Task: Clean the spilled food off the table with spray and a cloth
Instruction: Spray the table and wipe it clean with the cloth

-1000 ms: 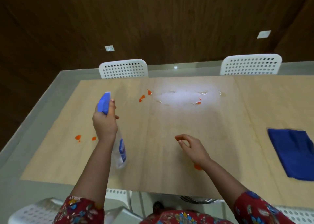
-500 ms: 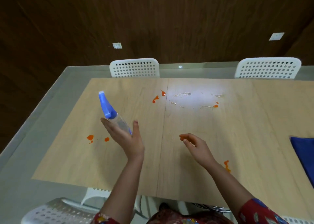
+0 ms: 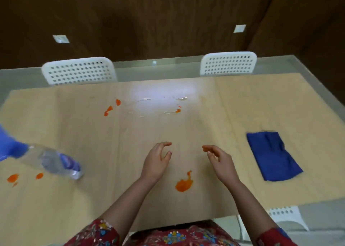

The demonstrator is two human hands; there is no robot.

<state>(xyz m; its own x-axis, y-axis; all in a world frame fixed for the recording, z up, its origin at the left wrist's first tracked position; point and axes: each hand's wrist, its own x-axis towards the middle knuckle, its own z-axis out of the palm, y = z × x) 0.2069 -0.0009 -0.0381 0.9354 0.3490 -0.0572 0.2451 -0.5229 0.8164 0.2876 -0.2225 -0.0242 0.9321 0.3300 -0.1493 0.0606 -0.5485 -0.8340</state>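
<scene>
A pale wooden table [image 3: 130, 137] with a glass rim is carrying everything. On the wrist side of the left hand's [image 3: 156, 160] fingers [image 3: 165, 144] and the right hand's [image 3: 221, 161] fingers [image 3: 207, 148], between the two forearms, a large orange blotch [image 3: 183, 185] is sitting on the wood. Well beyond the fingertips, a wet sheen [image 3: 160, 100] is glistening, with a small orange fleck [image 3: 178, 110] at its edge and two orange drops [image 3: 108, 111] further left. Far left of the left fingers, a clear spray bottle [image 3: 50, 161] is lying tilted and blurred, with two orange smears [image 3: 13, 178] beside its base. Right of the right fingers, a folded blue cloth [image 3: 272, 156] is resting flat.
</scene>
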